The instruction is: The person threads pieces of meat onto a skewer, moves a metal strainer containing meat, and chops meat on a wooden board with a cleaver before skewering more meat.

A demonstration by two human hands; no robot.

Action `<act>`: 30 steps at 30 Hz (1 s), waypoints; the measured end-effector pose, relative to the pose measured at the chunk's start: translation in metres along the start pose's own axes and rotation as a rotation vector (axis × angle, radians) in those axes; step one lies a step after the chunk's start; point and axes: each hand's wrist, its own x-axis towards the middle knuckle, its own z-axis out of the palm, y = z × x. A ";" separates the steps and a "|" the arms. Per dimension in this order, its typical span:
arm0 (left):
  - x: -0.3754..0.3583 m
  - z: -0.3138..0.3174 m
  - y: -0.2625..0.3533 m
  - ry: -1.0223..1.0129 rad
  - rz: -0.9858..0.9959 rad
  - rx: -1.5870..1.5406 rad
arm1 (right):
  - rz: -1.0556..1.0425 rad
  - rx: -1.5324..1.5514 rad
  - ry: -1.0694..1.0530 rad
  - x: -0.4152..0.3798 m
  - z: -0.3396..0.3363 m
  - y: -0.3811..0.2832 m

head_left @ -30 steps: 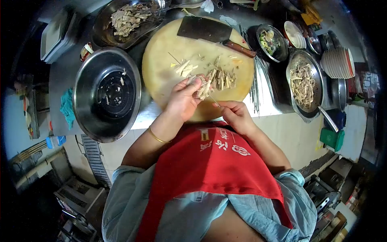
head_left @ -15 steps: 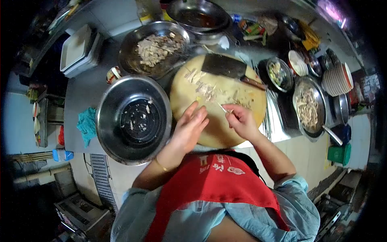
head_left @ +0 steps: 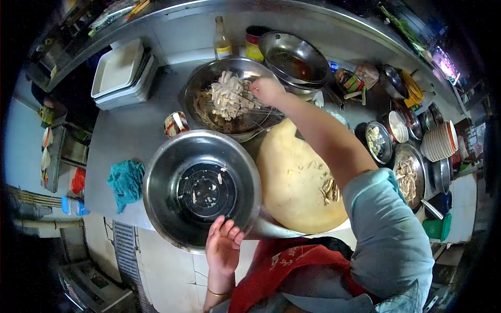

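Note:
My right hand [head_left: 269, 93] reaches across the board to a metal bowl [head_left: 195, 96]. Its fingers are closed on a thin skewer, though the fingertips are partly hidden. Skewered pale meat pieces [head_left: 229, 96] lie heaped in that bowl, with thin sticks pointing right. My left hand [head_left: 224, 245], palm up with fingers loosely apart, is empty at the near rim of a large steel basin [head_left: 156, 208]. A few pale scraps lie in the basin. Small meat scraps [head_left: 330, 190] rest on the round chopping board [head_left: 292, 208]. My right arm covers most of the cleaver.
A teal cloth [head_left: 125, 182] and a patterned cup [head_left: 176, 124] are left on the counter. White trays [head_left: 119, 65] stack behind. A wok [head_left: 295, 57] and a bottle [head_left: 222, 41] stand at the back. Stacked bowls [head_left: 439, 143] and a pan of strips [head_left: 407, 177] are right.
My right hand has gone from the board with a thin skewer to the meat bowl at the back. My left hand has moved off the board to the basin's near rim. The view has shifted.

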 end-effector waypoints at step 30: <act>0.027 0.135 -0.188 -0.379 -0.423 0.366 | 0.826 0.091 0.086 -0.532 -0.002 0.205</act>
